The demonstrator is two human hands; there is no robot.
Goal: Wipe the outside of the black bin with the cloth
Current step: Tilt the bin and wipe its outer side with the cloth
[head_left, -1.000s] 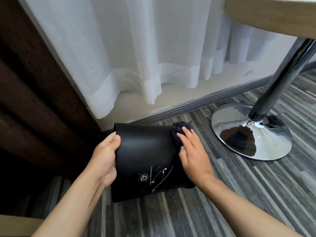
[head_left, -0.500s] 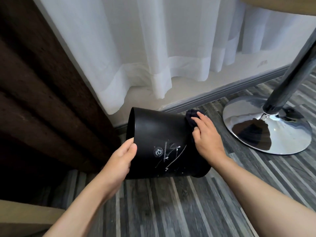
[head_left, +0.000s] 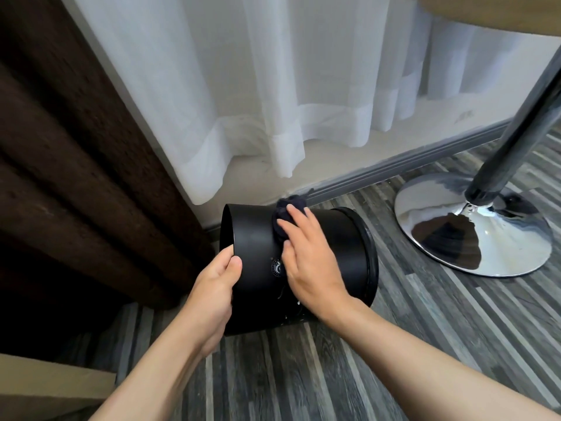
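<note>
The black bin [head_left: 343, 247] lies tipped on its side just above the striped grey floor, its open mouth facing left and its base to the right. My left hand [head_left: 214, 287] grips the rim at the mouth. My right hand [head_left: 308, 256] lies flat on the bin's upper side wall and presses a dark navy cloth [head_left: 287, 212] against it. Only the bunched far end of the cloth shows past my fingers. A small white logo on the bin is partly covered by my right hand.
A chrome table base [head_left: 473, 235] with its slanted pole [head_left: 516, 135] stands to the right. A white sheer curtain [head_left: 273, 86] hangs behind, above a grey skirting board [head_left: 394, 168]. A dark brown curtain [head_left: 76, 147] fills the left. A tan edge [head_left: 45, 387] sits at the bottom left.
My right hand has slid the cloth leftward from near the bin's base to the middle of the side wall. The bin has turned, so its mouth faces more to the left.
</note>
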